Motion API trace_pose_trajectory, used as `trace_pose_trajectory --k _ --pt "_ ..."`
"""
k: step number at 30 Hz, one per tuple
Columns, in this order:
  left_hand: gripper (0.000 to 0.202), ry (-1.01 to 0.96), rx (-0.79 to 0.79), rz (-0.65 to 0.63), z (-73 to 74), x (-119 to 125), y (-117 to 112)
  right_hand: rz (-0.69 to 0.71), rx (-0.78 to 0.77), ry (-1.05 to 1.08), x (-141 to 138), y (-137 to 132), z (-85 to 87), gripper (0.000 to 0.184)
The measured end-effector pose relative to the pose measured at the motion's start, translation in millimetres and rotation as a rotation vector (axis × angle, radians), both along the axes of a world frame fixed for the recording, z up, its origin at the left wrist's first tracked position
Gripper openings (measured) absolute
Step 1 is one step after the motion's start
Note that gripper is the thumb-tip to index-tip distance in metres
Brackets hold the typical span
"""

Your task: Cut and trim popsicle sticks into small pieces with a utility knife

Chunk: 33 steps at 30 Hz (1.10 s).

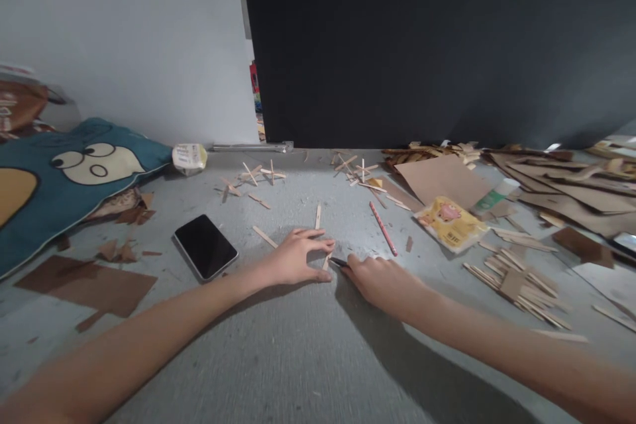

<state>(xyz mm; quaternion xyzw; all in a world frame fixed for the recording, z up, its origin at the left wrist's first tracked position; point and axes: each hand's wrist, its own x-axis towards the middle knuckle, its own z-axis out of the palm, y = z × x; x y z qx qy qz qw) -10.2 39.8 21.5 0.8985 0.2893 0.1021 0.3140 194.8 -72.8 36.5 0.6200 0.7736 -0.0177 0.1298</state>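
Observation:
My left hand (298,258) rests near the middle of the table, thumb and fingertips bent around a short wooden craft stick (326,261) and pressing on it. From the right, my right hand (380,281) closes on a slim dark pointed tool (339,262); whether it is a pen or a blade I cannot tell. Its tip touches or almost touches the stick. Just beyond my left fingers lies another craft stick (318,216), and a third stick (265,236) lies left of them, close to my knuckles.
A phone (205,246) lies left of my hands, a red patterned pencil (383,228) to the right. Crossed sticks (272,173) stand at the back. Rightward are a yellow packet (451,224), a glue stick (497,195) and bundled sticks (514,285); leftward, cardboard (89,281) and a blue cushion (74,175).

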Motion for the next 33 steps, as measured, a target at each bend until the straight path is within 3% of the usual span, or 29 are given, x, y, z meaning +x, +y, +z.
trace_pose_trajectory --k 4,12,15,19,22,24,33 --pt "0.065 0.016 0.003 -0.002 3.2 0 0 0.015 0.007 0.019 0 2 2.5 0.039" --pt "0.059 0.007 -0.022 -0.015 5.8 2 -1 0.091 -0.100 0.016 5 21 31.6 0.034" --pt "0.060 0.002 -0.025 -0.003 4.1 2 -2 0.084 -0.090 0.028 2 21 24.9 0.034" --pt "0.080 -0.006 -0.016 -0.020 -0.2 -3 -6 0.164 -0.003 0.097 -1 11 5.5 0.029" --pt "0.098 0.025 -0.031 0.141 -0.7 -10 -11 0.107 0.126 -0.042 9 -1 -2.9 0.029" --pt "0.113 0.031 -0.020 0.174 0.4 -13 -14 0.097 0.159 -0.110 19 -8 -4.0 0.027" --pt "0.095 -0.034 0.042 0.102 0.4 -11 -13 0.124 0.200 -0.139 37 -8 -0.2 0.030"
